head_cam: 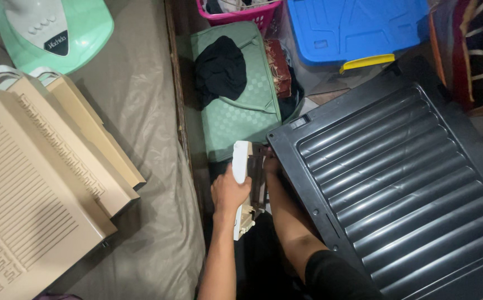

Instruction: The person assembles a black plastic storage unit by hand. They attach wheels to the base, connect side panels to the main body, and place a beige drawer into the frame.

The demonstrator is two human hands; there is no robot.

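Your left hand (229, 191) has a tight grip on the white plastic piece (241, 166) | right hand (269, 164) (mostly hidden, can't tell its grip) sits by the black ribbed panel (402, 183) | piece stands between bed (141, 111) and panel | hold it straight, go slow.

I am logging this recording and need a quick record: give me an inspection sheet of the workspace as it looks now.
Surface: grey-brown sheet covering a bed or mattress at left.
Job's things: narrow white plastic part with a brown frame piece beside it; large black ribbed panel at right.
Clutter: beige slatted panels stacked on the sheet; black cloth on a green bag.
Hands: left hand grips the white part; right hand mostly hidden by the black panel's edge.
Cables: nothing seen.
Surroundings: green fan base, pink basket, blue lid.
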